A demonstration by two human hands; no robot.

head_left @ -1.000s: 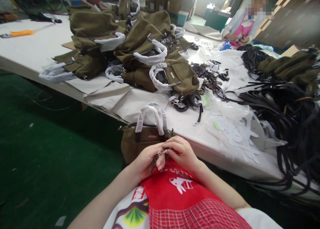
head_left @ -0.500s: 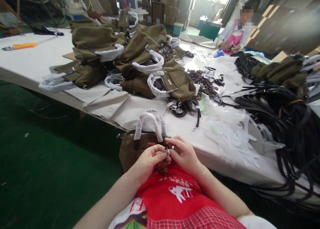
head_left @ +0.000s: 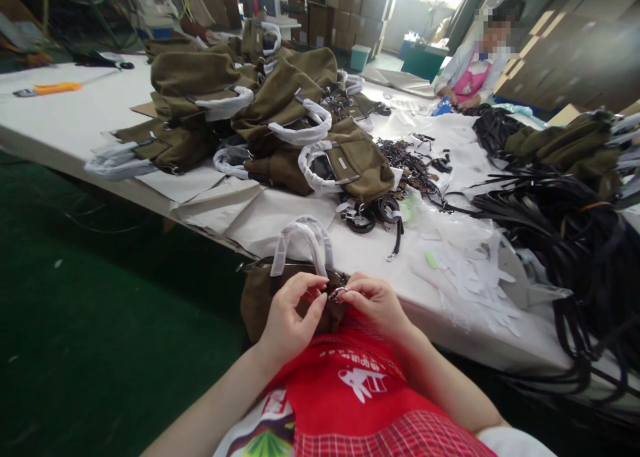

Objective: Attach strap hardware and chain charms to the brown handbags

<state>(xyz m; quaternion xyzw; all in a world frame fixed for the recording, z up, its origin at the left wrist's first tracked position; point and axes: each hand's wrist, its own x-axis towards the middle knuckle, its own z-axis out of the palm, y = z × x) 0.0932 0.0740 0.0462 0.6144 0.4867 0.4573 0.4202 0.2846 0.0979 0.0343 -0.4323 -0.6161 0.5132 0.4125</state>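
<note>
An olive handbag [head_left: 257,300] with wrapped white handles [head_left: 281,244] stands upright at the table's edge, against my red apron [head_left: 330,377]. My right hand [head_left: 375,302] pinches a small metal clasp [head_left: 338,295] with dark material on it, beside the bag's zipped top. Close by on the left, my left hand [head_left: 295,314] has thumb and forefinger curved and their tips apart; I see nothing held between them. Whether the clasp is hooked to the bag cannot be made out.
Olive bags [head_left: 280,104] are piled on the white table [head_left: 45,120]. Coiled black straps [head_left: 361,218], a heap of patterned pieces [head_left: 413,167] and white scraps [head_left: 473,264] lie nearer. Long black straps [head_left: 575,244] hang off the right. A co-worker [head_left: 470,77] is across the table.
My left fingers have let go of the clasp and spread. The leopard-patterned piece that hung below my hands is now out of sight. The right hand keeps its pinch, slightly turned.
</note>
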